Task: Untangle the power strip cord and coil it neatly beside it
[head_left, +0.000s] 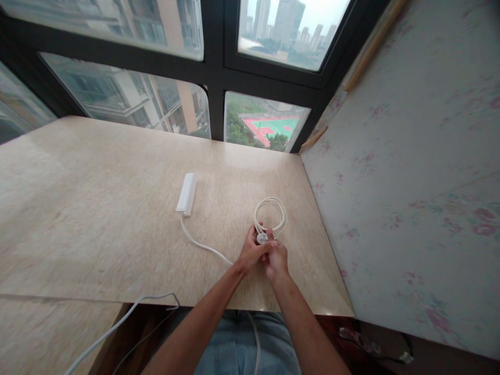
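Observation:
A white power strip [186, 194] lies on the beige marble-look tabletop [97, 208]. Its white cable [203, 245] runs toward me and ends in a small coil [271, 212] lying on the table. My left hand [250, 251] and my right hand [275, 258] meet at the near edge of the coil, fingers closed together on the white plug [262, 238] and the cable there. Both forearms reach in from below.
Large dark-framed windows [213, 67] stand behind the table. A floral-patterned wall panel [410, 182] closes the right side. Another white cable [128, 315] hangs off the table's front edge near my lap. A lower marble surface [47, 333] sits at the bottom left.

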`<state>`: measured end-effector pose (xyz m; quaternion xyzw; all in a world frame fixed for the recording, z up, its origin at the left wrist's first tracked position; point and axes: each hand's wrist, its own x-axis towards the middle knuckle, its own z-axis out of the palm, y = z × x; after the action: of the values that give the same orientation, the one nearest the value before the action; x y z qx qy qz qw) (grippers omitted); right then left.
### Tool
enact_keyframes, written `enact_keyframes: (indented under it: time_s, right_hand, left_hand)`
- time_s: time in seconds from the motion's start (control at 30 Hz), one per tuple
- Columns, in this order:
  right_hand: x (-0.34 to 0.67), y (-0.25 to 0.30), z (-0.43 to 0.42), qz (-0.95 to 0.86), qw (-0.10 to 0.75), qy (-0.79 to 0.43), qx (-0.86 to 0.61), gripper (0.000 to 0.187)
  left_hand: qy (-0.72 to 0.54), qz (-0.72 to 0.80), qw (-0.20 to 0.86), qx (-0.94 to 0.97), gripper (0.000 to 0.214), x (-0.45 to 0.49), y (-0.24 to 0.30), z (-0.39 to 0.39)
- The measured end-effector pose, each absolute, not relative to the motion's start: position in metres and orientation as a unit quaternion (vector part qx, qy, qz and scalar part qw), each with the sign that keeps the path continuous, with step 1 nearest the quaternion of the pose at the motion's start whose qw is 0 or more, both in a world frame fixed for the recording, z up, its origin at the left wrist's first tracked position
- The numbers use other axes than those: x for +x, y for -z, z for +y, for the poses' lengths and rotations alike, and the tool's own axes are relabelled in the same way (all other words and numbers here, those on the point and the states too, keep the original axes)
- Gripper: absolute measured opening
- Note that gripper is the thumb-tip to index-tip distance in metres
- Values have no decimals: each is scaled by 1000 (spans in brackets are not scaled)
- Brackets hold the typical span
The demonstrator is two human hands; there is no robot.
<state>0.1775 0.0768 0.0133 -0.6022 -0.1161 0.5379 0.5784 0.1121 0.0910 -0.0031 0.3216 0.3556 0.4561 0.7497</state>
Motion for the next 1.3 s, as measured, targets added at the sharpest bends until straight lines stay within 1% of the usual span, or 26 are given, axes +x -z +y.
enact_keyframes:
  time_s: [0.07, 0.17, 0.3, 0.5, 0.6, 0.67, 0.77, 0.83, 0.87, 0.9, 0.97, 1.03, 1.1, 1.13, 1.2, 1.27, 1.3]
  right_hand:
    - [177, -11, 76, -128, 571, -534, -610, 61]
    - [180, -12, 74, -162, 538, -532, -634, 61]
    - [182, -20, 70, -199, 506, -526, -654, 61]
    - [175, -38, 62, -234, 469, -558, -644, 55]
    - [176, -45, 58, -286, 447, -565, -632, 43]
    - [184, -50, 53, -339, 396, -577, -629, 38]
    - [208, -60, 43, -414, 279, -580, -644, 49]
    - [229, -71, 37, -438, 209, -591, -644, 52]
    - [239, -78, 35, -451, 205, -588, -639, 51]
    - [250, -86, 34, -461, 221, -575, -639, 51]
    - [268, -104, 37, -473, 295, -522, -645, 51]
    - [281, -122, 47, -488, 391, -426, -654, 46]
    - [287, -138, 64, -529, 435, -349, -639, 41]
    - [288, -144, 74, -567, 434, -323, -621, 37]
    - [286, -155, 95, -653, 401, -296, -570, 32]
    - [281, -164, 113, -717, 350, -308, -518, 33]
    - [278, -168, 120, -742, 313, -326, -495, 36]
  left_hand:
    - [-470, 362, 731, 339, 86, 112, 3, 90]
    - [-497, 355, 711, 348, 72, 113, 1, 90]
    - [-527, 359, 696, 330, 61, 114, -7, 92]
    - [-557, 372, 688, 277, 56, 116, -24, 98]
    - [-565, 389, 678, 263, 55, 118, -27, 101]
    - [-570, 401, 666, 264, 50, 118, -28, 102]
    - [-578, 405, 635, 315, 38, 114, -29, 106]
    - [-561, 399, 623, 371, 31, 110, -32, 109]
    - [-545, 398, 620, 400, 30, 108, -35, 110]
    - [-526, 396, 619, 428, 29, 106, -39, 112]
    - [-487, 392, 620, 475, 30, 103, -48, 113]
    - [-450, 378, 631, 506, 33, 101, -59, 113]
    - [-414, 360, 646, 530, 35, 100, -71, 113]
    - [-394, 351, 652, 544, 36, 98, -76, 113]
    - [-344, 331, 659, 581, 37, 95, -87, 115]
    - [-278, 311, 656, 629, 36, 91, -99, 119]
    - [-246, 304, 651, 651, 36, 89, -105, 122]
